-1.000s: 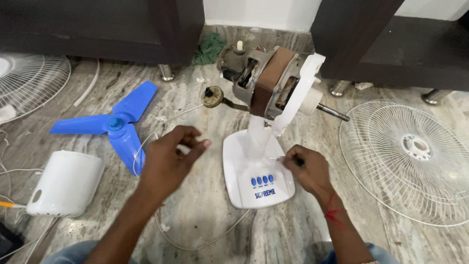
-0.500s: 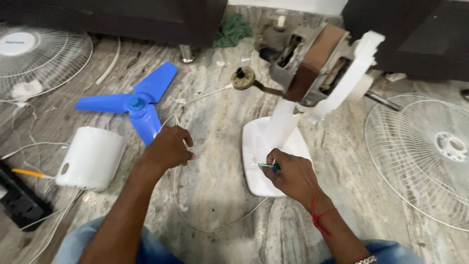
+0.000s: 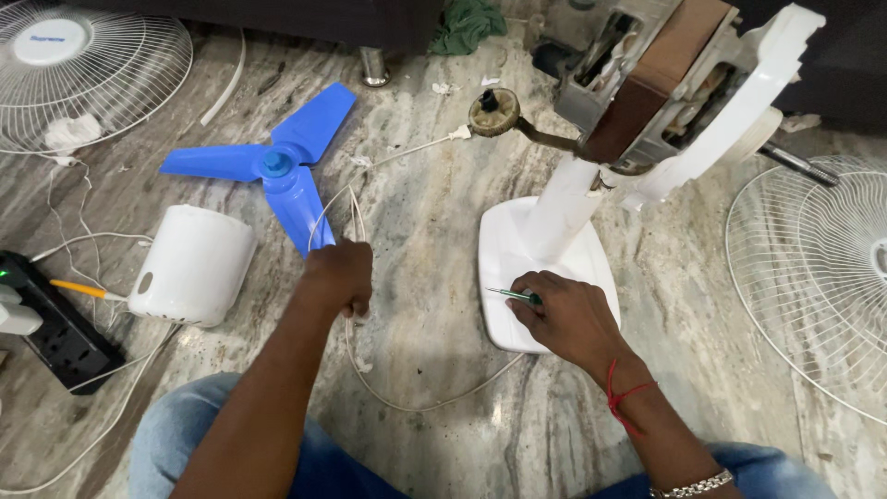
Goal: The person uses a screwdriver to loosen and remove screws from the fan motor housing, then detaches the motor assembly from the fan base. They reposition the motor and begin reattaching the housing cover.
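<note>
A dismantled white table fan stands on the marble floor, its bare motor [image 3: 647, 83] tilted on a white neck above a white base [image 3: 517, 249]. My right hand [image 3: 568, 319] rests on the front of that base, closed around a small green-handled screwdriver [image 3: 513, 296] whose tip points left. My left hand [image 3: 340, 275] is a fist on the floor, gripping the thin white power cord [image 3: 407, 402] that loops between my hands. The blue three-blade propeller [image 3: 277, 171] lies just beyond my left hand.
A white motor cover [image 3: 189, 263] lies at left beside a black power strip [image 3: 51, 323] and an orange-handled tool [image 3: 78, 289]. Wire fan guards lie at far left [image 3: 83, 74] and far right [image 3: 813, 277]. A green cloth [image 3: 467, 23] sits by dark furniture at the back.
My view has shifted closer and lower. My left hand slid down along the cord toward me, and my right hand settled onto the base with the screwdriver.
</note>
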